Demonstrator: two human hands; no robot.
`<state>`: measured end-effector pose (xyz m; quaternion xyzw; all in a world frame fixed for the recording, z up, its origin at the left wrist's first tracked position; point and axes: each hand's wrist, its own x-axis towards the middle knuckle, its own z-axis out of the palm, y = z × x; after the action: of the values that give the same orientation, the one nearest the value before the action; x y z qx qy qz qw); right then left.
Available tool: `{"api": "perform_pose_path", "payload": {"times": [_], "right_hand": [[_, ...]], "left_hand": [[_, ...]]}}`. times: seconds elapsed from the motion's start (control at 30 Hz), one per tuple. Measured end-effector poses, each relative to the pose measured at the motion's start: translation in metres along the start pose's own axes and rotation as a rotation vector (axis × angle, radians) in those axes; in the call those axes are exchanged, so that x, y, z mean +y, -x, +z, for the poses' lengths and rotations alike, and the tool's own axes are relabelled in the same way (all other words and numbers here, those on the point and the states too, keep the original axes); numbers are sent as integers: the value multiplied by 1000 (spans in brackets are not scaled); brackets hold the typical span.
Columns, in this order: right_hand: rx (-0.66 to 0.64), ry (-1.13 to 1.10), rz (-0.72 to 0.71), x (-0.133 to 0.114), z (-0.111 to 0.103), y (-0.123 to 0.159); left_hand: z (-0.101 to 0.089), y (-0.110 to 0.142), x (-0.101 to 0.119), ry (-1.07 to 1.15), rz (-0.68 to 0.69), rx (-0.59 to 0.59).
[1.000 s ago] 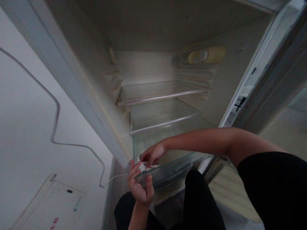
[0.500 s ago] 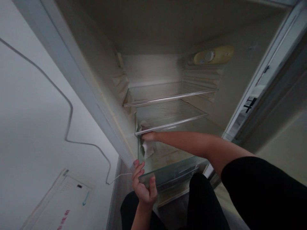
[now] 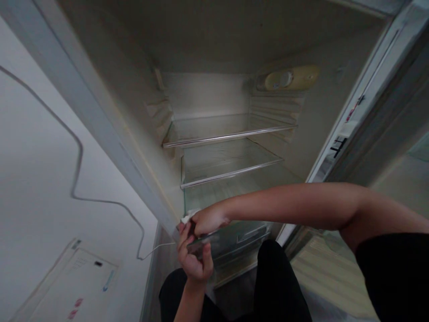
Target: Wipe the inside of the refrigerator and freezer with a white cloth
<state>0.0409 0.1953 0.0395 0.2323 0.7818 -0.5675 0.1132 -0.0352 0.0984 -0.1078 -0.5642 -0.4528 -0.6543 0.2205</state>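
An open fridge stands in front of me with glass shelves inside. My left hand (image 3: pixel 193 259) grips the front left corner of the lowest glass shelf (image 3: pixel 234 237), fingers curled over its edge. My right hand (image 3: pixel 208 219) reaches across from the right and is closed on a white cloth (image 3: pixel 187 217), pressing it onto that same front left corner, just above my left hand. Only a small bit of the cloth shows past the fingers.
Two more glass shelves (image 3: pixel 231 172) sit higher up, both bare. A yellowish thermostat housing (image 3: pixel 288 79) is on the right inner wall. A thin cable (image 3: pixel 78 179) runs down the white wall at left. The fridge door (image 3: pixel 378 103) stands open at right. My dark-clothed knees are below.
My right hand has drawn the cloth back from deep under the middle shelf to the front left corner of the lowest shelf. The left hand has kept its grip there.
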Motion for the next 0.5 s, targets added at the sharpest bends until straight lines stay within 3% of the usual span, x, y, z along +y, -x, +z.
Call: {"api": "perform_pose_path", "payload": {"times": [0.17,0.23,0.37,0.5], "right_hand": [[-76,510,-222,-32,-9,59],[-23,697,-263,-36,-5,82],[345,880,-296,-10,13,128],[683,852,-294,56,14,173]], "left_hand": [[2,4,-4,-55,31,56],[2,5,-4,-58,24,52],[0,4,-2,-58,40,16],[-2,1,-1,-41,44,-11]]}}
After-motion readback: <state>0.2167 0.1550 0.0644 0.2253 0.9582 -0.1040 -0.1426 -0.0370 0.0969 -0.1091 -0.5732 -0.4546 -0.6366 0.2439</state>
